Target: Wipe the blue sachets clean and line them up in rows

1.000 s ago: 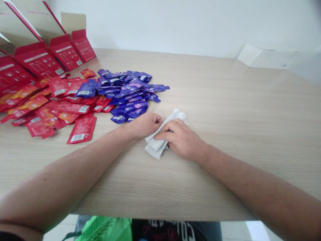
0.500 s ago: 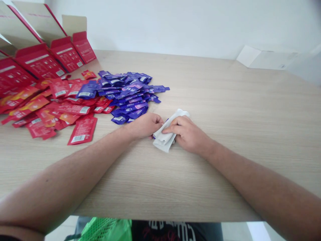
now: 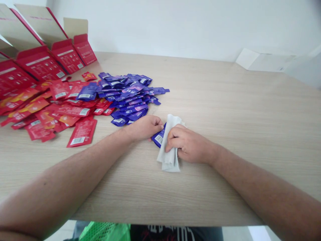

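"Largest item?"
"Bench (image 3: 225, 100), pale, wood-grained."
"Next?"
"White cloth (image 3: 171, 164), folded, grasped by the right grip (image 3: 189, 144)."
"Smallest?"
"Purple sachet (image 3: 158, 138), between both grips, partly covered by the cloth, pinched by the left grip (image 3: 147, 127)."

We look through one head-worn camera, facing forward and down over the wood-grain tabletop (image 3: 220, 97). We are near enough that the wearer's left hand (image 3: 148, 128) and right hand (image 3: 189, 144) meet mid-view, with the printed black shirt (image 3: 160, 233) at our bottom edge and the white wall (image 3: 163, 30) across the top.
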Action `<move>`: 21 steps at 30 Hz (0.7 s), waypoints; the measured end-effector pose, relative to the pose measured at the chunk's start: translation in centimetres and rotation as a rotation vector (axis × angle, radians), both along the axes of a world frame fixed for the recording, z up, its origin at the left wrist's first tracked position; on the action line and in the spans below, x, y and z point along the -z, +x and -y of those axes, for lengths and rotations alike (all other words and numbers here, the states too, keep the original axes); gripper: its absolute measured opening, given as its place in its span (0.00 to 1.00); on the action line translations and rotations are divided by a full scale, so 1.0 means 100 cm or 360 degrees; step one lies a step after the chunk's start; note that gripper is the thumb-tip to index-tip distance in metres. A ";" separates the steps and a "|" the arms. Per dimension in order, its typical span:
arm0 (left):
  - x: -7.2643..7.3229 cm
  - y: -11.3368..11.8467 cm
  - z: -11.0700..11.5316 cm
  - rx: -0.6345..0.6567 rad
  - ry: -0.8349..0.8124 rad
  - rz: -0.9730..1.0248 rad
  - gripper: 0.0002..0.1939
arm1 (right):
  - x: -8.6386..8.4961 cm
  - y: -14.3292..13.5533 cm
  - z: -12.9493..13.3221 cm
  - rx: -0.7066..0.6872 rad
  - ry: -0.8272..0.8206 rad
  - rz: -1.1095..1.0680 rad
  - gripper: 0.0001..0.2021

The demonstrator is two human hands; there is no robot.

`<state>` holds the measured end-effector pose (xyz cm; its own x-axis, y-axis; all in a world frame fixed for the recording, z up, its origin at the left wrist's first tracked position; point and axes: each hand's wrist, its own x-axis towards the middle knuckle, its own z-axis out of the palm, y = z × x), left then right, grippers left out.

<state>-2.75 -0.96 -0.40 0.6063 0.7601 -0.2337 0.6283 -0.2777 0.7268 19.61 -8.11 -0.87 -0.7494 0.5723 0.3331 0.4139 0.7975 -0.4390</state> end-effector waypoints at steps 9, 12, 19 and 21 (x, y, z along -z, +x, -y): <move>0.000 0.000 0.000 0.0049 -0.0010 -0.0003 0.09 | 0.006 0.003 -0.008 0.0074 0.0046 -0.0029 0.18; 0.000 0.000 0.000 0.0042 -0.0001 0.0008 0.09 | 0.011 0.005 -0.017 0.0331 0.0115 -0.0124 0.17; -0.001 0.002 0.002 0.0072 0.0056 -0.0055 0.07 | 0.015 0.001 -0.027 0.0337 0.0129 -0.0205 0.17; -0.003 0.002 0.003 0.0083 0.0071 -0.0054 0.06 | 0.016 0.000 -0.029 0.0439 0.0163 -0.0243 0.16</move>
<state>-2.51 -1.31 -0.06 0.6378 0.7376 -0.2216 0.6362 -0.3424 0.6914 19.66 -5.25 -2.46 -0.5075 0.7046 0.4960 0.5562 0.7075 -0.4360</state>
